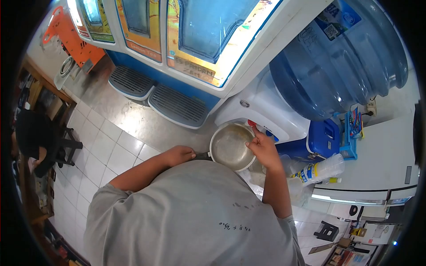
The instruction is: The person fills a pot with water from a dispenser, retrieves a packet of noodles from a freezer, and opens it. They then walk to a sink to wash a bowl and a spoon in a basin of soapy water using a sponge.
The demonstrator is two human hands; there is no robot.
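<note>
- Saucepan sat at the centre of the frame, below the water dispenser, its open mouth facing up.
- Left hand, left of centre: fingers closed round the dark handle.
- Right hand, right of centre: index finger stretched to the red tap; thumb over the pan's right side. Could not tell whether the other fingers were curled shut or gripping.
- Edges: pan's upper rim lay close under the dispenser front; lower rim close to the grey shirt. Little room either way.
- Left of the pan, bare worktop ran below the drip trays toward the upper left; tiled floor lay open beyond its edge.
- Right side tighter: blue cool box and clear plastic cups crowded near the right forearm.
</note>
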